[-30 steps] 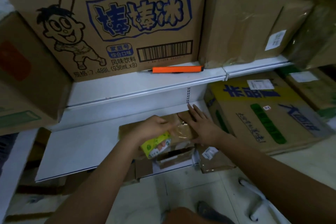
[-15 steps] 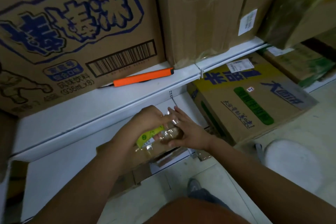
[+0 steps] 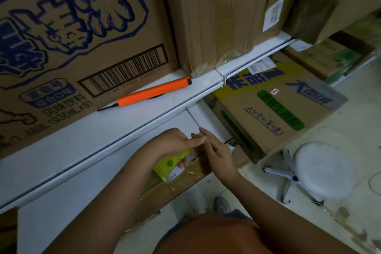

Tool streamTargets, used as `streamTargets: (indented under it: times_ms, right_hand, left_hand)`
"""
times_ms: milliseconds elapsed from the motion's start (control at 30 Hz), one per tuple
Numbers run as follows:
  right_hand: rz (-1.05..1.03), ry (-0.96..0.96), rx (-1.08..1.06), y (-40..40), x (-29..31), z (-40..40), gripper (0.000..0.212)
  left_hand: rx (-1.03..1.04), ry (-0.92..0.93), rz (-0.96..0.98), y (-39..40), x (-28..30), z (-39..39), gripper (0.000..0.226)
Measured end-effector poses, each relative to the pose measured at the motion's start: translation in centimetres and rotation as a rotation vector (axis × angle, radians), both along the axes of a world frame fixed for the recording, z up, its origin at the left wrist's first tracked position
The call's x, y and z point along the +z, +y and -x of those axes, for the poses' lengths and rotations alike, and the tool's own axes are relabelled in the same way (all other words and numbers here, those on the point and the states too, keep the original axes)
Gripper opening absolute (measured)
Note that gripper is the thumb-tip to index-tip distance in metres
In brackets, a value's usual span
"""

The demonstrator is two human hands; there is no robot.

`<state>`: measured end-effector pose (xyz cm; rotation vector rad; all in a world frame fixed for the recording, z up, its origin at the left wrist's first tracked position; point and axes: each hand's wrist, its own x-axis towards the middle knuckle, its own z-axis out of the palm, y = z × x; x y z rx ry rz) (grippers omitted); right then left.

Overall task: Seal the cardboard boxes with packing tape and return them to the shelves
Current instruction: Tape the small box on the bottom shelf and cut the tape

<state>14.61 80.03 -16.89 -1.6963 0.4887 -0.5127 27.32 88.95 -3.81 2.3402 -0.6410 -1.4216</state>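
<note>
Orange utility knife (image 3: 153,94) on white shelf; white stool (image 3: 321,170) on floor.

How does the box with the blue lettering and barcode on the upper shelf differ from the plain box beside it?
The printed box carries large blue characters and a barcode; the plain box has no such print, only a white label. The plain box is wrapped in shiny clear film; the printed box shows none. Both are brown cardboard and stand on the white shelf.

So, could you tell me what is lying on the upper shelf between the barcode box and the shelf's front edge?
In the head view, an orange utility knife lies there on the white upper shelf, in front of the barcode box.
</note>
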Motion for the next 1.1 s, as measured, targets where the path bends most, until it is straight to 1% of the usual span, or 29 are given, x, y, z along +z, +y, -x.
streamTargets:
  times_ms: [67,100,133,167,200,267,300,333,367,467,533,633,700,767,867,1000,1033,1100]
  right_hand:
    - [-0.045,0.017,-0.03,0.3,-0.1,-0.4,0.033]
    - [-0.05,0.019,-0.05,0.4,-0.1,-0.7,0.035]
    - [-0.044,0.018,-0.072,0.4,-0.1,-1.0,0.038]
    - [-0.043,0.02,-0.085,0.5,-0.3,-1.3,0.042]
    - [-0.045,0.023,-0.089,0.6,-0.4,-1.6,0.044]
    - [-0.047,0.028,-0.108,0.7,-0.3,-2.3,0.044]
    - [-0.076,0.023,-0.13,0.7,0.1,-2.5,0.041]
    - [-0.126,0.008,-0.15,0.6,0.2,-2.9,0.038]
    - [-0.161,-0.002,-0.162,0.5,0.4,-3.2,0.036]
    - [-0.155,0.021,-0.131,0.6,1.0,-4.1,0.038]
    - [-0.167,0.04,-0.108,0.4,1.4,-4.5,0.037]
    - [-0.256,0.03,-0.114,-0.3,1.8,-4.3,0.036]
    - [-0.295,0.056,-0.103,-1.0,2.1,-4.1,0.045]
    - [-0.304,0.118,-0.101,-1.8,2.1,-3.7,0.049]
    - [-0.317,0.218,-0.084,-2.9,1.9,-3.1,0.058]
    - [-0.345,0.235,-0.065,-3.8,2.3,-3.3,0.048]
    - [-0.334,0.252,-0.056,-4.0,2.5,-3.6,0.049]
    - [-0.289,0.313,-0.051,-4.2,2.5,-4.2,0.06]
  left_hand:
    - [0.067,0.123,0.041,0.6,0.3,0.3,0.054]
    - [0.083,0.141,0.067,0.9,0.3,0.5,0.061]
    - [0.079,0.093,0.075,1.6,0.2,0.6,0.077]
    - [0.08,-0.005,0.085,2.4,0.3,0.8,0.094]
    - [0.104,-0.096,0.127,3.4,0.0,0.6,0.105]
    - [0.154,-0.173,0.271,5.7,-0.6,0.2,0.111]
    - [0.143,-0.199,0.329,6.8,-1.0,0.1,0.112]
    - [0.137,-0.238,0.36,7.9,-2.0,0.1,0.109]
    - [0.159,-0.293,0.387,8.7,-3.1,0.5,0.1]
    - [0.364,-0.488,0.5,10.3,-6.6,2.7,0.056]
    - [0.456,-0.513,0.578,10.6,-8.4,3.9,0.04]
    - [0.475,-0.492,0.64,10.5,-9.5,3.4,0.039]
    - [0.433,-0.493,0.681,10.6,-9.9,2.8,0.049]
    - [0.386,-0.526,0.674,10.5,-9.9,2.3,0.058]
    - [0.367,-0.576,0.667,9.6,-9.9,1.9,0.065]
    - [0.422,-0.652,0.715,8.0,-9.8,2.0,0.049]
    - [0.434,-0.66,0.713,7.7,-9.8,1.9,0.046]
    - [0.434,-0.682,0.707,7.4,-9.9,1.7,0.043]
